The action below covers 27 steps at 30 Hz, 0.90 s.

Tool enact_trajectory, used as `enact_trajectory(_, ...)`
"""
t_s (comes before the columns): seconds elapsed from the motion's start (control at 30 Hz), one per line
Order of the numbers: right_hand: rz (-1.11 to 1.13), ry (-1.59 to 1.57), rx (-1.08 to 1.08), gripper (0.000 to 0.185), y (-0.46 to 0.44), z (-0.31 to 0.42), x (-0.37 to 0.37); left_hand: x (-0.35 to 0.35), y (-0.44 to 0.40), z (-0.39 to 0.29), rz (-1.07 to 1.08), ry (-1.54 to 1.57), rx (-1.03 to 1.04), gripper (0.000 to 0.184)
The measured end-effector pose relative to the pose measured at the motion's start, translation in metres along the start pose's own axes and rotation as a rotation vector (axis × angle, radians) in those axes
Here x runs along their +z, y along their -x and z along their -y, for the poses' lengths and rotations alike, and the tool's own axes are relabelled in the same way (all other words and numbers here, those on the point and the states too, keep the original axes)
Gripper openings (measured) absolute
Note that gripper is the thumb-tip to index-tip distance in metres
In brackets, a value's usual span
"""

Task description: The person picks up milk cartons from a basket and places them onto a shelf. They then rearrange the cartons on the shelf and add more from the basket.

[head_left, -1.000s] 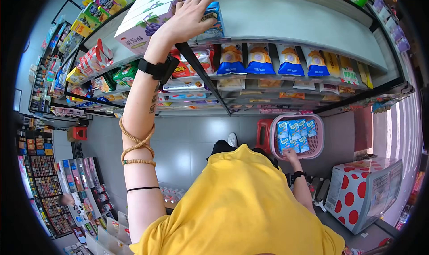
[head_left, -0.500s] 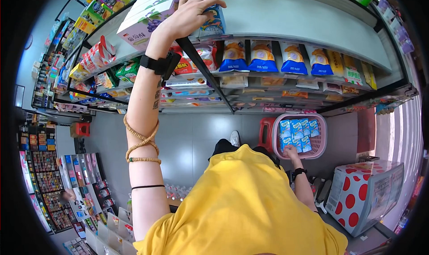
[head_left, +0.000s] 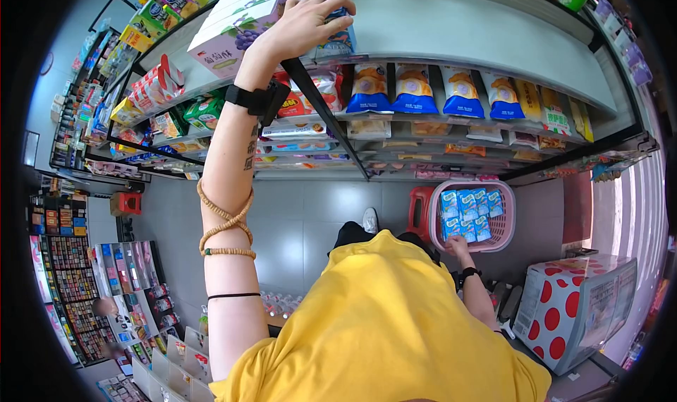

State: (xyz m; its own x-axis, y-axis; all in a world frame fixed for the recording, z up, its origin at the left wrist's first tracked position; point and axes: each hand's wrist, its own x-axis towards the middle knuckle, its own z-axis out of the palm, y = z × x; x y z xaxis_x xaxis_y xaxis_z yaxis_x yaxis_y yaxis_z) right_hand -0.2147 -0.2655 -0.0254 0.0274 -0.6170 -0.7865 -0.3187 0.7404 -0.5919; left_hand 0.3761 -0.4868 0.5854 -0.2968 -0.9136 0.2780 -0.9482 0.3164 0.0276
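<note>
My left hand (head_left: 307,25) reaches up to the upper shelf, its thumb and fingers around the top of a blue drink carton (head_left: 340,44). That carton stands on the shelf beside white boxes with a purple grape print (head_left: 229,46). Part of it is hidden by my fingers. Low on the right, my right hand (head_left: 456,245) is closed at the near rim of a pink plastic basket (head_left: 505,226). Several blue cartons (head_left: 466,206) lie in the basket, packed in rows, just beyond my right fingers.
A red stool (head_left: 421,215) stands against the basket. Blue-and-yellow snack bags (head_left: 415,92) line the shelf below. A black shelf post (head_left: 321,113) runs down near my left wrist. A red-dotted white cabinet (head_left: 557,310) stands at the right. Another person (head_left: 106,307) is far left.
My left hand has shifted slightly, its thumb now further across the carton. My right hand has drawn back a little from the cartons toward the basket's near rim.
</note>
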Motion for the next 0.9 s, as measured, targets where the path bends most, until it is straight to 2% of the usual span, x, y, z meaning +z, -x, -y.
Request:
enact_trajectory(0.2,0.080,-0.101,-0.077,0.011,-0.004,0.005,0.002,0.002,-0.003,0.006,0.011,-0.035,0.025,0.032)
enact_trajectory(0.23,0.055,0.073,-0.193,0.016,-0.007,0.004,0.001,-0.001,-0.003,0.007,0.028,-0.011,0.034,0.031)
enact_trajectory(0.27,0.040,0.178,-0.243,0.007,-0.019,-0.013,-0.003,-0.001,-0.009,0.007,0.102,-0.012,-0.017,0.031)
enact_trajectory(0.3,0.014,0.126,-0.224,0.006,-0.015,-0.007,0.001,0.001,-0.009,0.009,0.067,-0.022,0.021,0.032)
enact_trajectory(0.33,0.061,-0.040,-0.216,0.008,-0.014,-0.004,0.003,-0.004,-0.005,0.004,0.069,0.010,0.043,0.032)
enact_trajectory(0.43,-0.053,0.152,-0.193,0.019,-0.019,0.010,0.003,-0.004,-0.003,0.001,0.054,0.024,0.024,0.032)
enact_trajectory(0.57,-0.272,0.337,-0.372,0.034,-0.040,0.018,0.001,-0.006,-0.004,-0.001,0.075,0.024,0.004,0.031)
enact_trajectory(0.63,-0.381,0.381,-0.416,0.035,-0.015,0.058,0.007,-0.007,-0.004,-0.002,0.083,0.028,0.001,0.031)
enact_trajectory(0.67,-0.367,0.451,-0.423,0.045,-0.014,0.069,0.008,-0.007,-0.004,-0.002,0.076,0.021,0.007,0.031)
enact_trajectory(0.77,-0.515,0.649,-0.339,0.053,-0.001,0.094,0.020,-0.004,-0.004,0.002,0.062,0.021,0.017,0.030)
enact_trajectory(0.8,-0.477,0.613,-0.140,0.055,0.013,0.115,0.023,-0.006,-0.003,0.001,0.066,0.030,0.015,0.030)
enact_trajectory(0.9,-0.495,0.688,-0.099,0.050,0.012,0.115,0.025,-0.002,-0.004,0.004,0.056,0.024,0.003,0.030)
